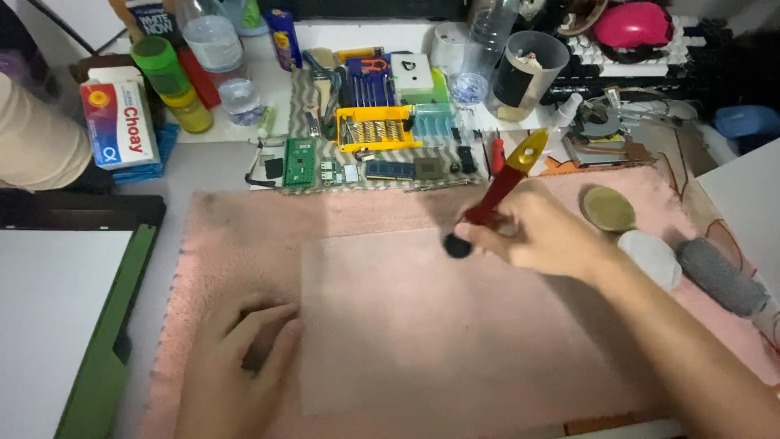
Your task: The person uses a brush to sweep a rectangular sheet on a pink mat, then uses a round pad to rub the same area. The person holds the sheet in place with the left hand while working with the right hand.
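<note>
My right hand [546, 236] grips a brush [500, 189] with a red handle, a yellow end and a dark tip, held over a pink mat [390, 215]. The dark tip hovers at the upper edge of a paler rectangular sheet [439, 325] lying on the mat. My left hand [236, 358] rests flat on the mat at the sheet's left edge, fingers spread, holding nothing.
Behind the mat lie a yellow screwdriver-bit case [375, 130], green circuit boards [299, 161], memory sticks, bottles [213, 41] and a grey cup [530, 71]. Round pads [608, 208] and a grey roll [720, 276] sit at the right. A green-edged board [97, 358] lies left.
</note>
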